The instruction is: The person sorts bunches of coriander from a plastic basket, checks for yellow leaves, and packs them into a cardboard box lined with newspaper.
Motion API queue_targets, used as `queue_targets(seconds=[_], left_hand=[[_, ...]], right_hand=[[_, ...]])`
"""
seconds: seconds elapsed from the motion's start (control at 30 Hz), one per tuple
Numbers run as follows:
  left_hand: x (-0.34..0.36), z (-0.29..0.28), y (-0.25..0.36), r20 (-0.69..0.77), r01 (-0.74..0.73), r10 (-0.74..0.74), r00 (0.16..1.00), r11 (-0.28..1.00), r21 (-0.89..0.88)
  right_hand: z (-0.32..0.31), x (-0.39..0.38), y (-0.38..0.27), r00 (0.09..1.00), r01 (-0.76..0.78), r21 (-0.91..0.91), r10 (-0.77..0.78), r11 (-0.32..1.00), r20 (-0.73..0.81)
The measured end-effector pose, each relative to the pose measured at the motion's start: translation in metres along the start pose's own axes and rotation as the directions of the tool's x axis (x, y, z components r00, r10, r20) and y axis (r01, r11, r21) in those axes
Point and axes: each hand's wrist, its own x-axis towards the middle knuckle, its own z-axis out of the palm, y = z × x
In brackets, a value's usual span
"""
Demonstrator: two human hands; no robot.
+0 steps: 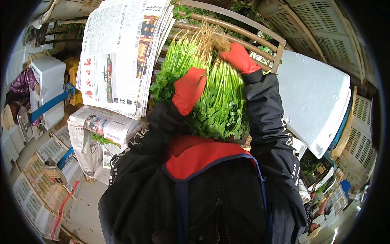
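Two bundles of leafy greens, which look like Chinese celery [178, 55], lie side by side in front of me, tan roots at the far end and leaves toward me. My right hand [240, 59], in a red glove, is closed around the root end of the right-hand celery bundle [225, 87]. Over the stems between the bundles is my left hand [189, 91], also red-gloved, its fingers curled closed. Whatever its fingertips hold is too small to make out.
A wooden slatted frame [243, 25] runs beyond the greens. To the left stands a tall stack of newspapers [115, 53], with a newspaper-wrapped bundle [107, 126] below it. White foam boxes [317, 97] are on the right. A person's patterned sleeve [23, 81] shows far left, by another foam box [50, 91].
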Motion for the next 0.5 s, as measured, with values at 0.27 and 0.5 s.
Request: queue_targets(seconds=[0.27,0.5], left_hand=[[0.03,-0.013,0.009,-0.276,0.068,0.004,0.961,0.965,0.252],[0.031,-0.001,-0.006,-0.196,0.094,-0.045,0.98,0.964,0.25]], right_hand=[[-0.002,0.022,0.016,0.989,0.087,-0.122,-0.1,0.989,-0.109],[0.009,0.028,-0.007,0.985,0.13,0.299,-0.157,0.945,0.068]])
